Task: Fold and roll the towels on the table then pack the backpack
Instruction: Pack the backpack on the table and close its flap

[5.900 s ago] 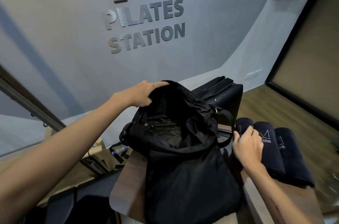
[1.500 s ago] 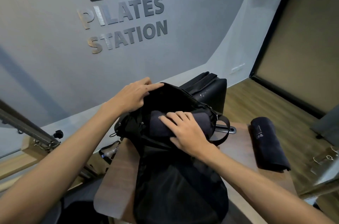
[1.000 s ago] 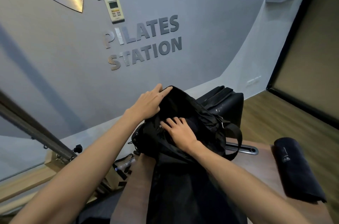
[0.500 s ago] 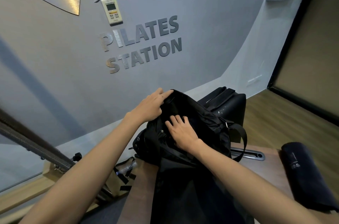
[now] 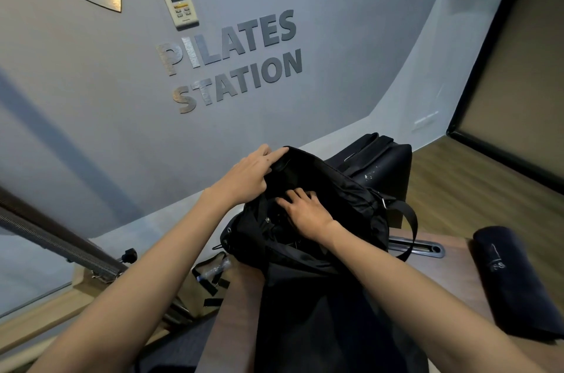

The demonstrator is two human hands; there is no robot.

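Fingers of left hand point(image 5: 248, 179) curl over the far rim of the black backpack point(image 5: 320, 250), gripping it | right hand point(image 5: 305, 212) reaches into the bag's mouth, fingers spread fairly straight | backpack stands on wooden table point(image 5: 232, 311), centre | rolled dark towel point(image 5: 509, 278) lies on table, right, apart from bag

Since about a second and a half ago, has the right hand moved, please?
Yes. The right hand has pushed deeper into the backpack mouth, away from the near rim, toward the left hand.
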